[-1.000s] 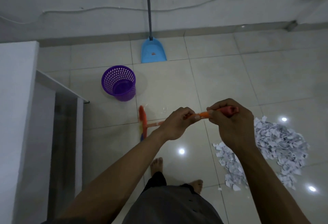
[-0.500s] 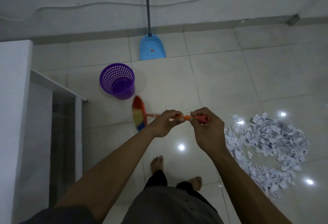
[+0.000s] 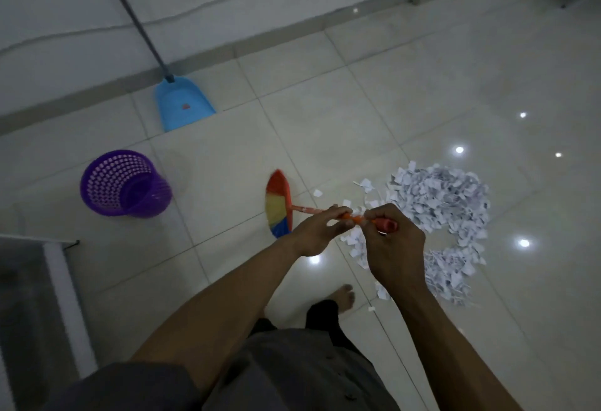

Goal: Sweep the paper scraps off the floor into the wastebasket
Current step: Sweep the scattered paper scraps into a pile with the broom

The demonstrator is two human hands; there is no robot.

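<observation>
Tiled floor (image 3: pixel 325 118); left hand (image 3: pixel 313 235), right hand (image 3: pixel 395 248) fingers curled round broom (image 3: pixel 278 204) handle; paper scraps (image 3: pixel 439 196) just beyond.

Left hand (image 3: pixel 317 231), right hand (image 3: pixel 395 248), both curled.

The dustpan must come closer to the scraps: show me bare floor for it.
Bare tiles lie between the wastebasket and the broom head, and between the dustpan and the paper scraps. Crowded around the right hand, where scraps spread.
</observation>
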